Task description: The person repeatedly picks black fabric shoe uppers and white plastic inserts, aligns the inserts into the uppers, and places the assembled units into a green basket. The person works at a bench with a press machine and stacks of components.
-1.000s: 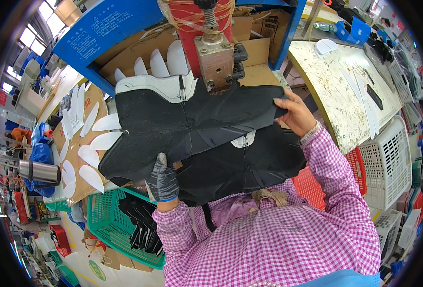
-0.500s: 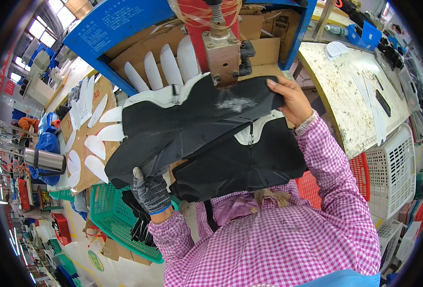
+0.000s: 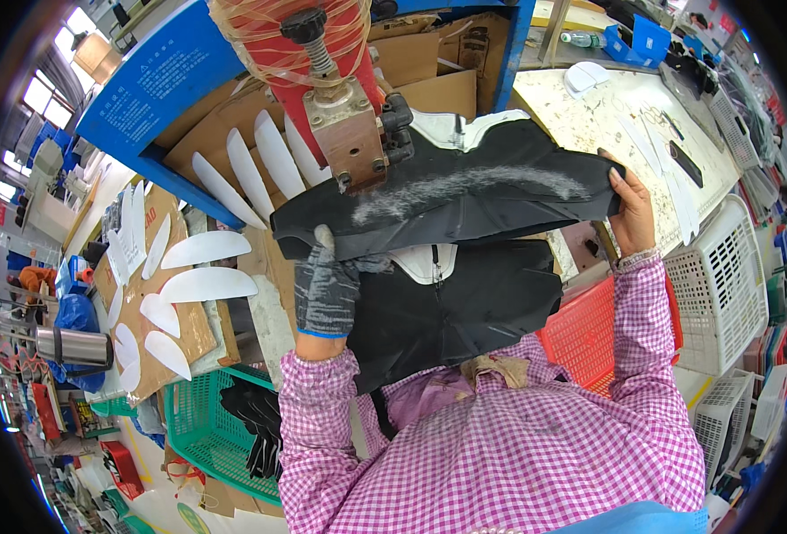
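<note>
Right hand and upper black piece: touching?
Touching. The head view shows the right hand pinching the right end of the upper black piece, its thumb overlapping the near face with no gap.

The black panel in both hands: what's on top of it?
A streaky whitish patch marks the black panel; the gloved left hand and bare right hand grip its ends. A metal machine block hides part of its face; its underside is out of sight.

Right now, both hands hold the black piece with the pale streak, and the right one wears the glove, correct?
No: the head view shows the glove on the left hand; the right hand is bare. Both hold the streaked black piece.
</note>
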Demonstrator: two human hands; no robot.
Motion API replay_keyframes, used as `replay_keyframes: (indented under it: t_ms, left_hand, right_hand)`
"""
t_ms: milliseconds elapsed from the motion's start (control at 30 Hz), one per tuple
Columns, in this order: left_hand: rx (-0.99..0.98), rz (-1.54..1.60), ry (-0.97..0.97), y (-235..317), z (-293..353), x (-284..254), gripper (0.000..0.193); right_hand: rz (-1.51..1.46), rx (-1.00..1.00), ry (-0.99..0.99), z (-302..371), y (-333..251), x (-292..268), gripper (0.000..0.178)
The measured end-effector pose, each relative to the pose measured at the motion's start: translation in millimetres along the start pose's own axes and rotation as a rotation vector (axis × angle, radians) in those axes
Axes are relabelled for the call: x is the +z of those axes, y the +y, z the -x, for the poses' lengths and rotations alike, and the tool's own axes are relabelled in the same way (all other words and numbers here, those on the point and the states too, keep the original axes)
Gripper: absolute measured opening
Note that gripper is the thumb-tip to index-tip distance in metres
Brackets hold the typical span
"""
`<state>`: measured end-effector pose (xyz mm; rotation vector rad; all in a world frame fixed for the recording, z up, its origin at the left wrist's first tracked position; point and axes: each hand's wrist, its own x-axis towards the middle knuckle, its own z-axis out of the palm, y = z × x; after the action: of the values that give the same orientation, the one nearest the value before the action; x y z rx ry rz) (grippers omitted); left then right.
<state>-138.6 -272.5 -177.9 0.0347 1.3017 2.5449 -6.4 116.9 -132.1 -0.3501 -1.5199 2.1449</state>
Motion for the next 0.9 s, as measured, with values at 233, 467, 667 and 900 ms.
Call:
replay_keyframes:
  t_ms: [233, 467, 667, 900]
  left_hand:
    - [0.185, -0.101, 0.217, 78, 8, -88, 0.051]
    - [0.271, -0.289, 0.237, 20, -20, -33, 0.045]
    - [0.076, -0.387, 0.276, 16, 6, -44, 0.044]
    - [0.384, -0.250, 0.291, 61, 46, -72, 0.053]
  right_hand:
    - [-0.025, 0.036, -0.258, -31, 59, 93, 0.033]
    - [-0.053, -0.035, -0.018, -44, 26, 47, 0.034]
    - [-0.003, -0.031, -0.035, -16, 27, 28, 0.033]
    - [-0.154, 0.074, -0.203, -21, 64, 87, 0.031]
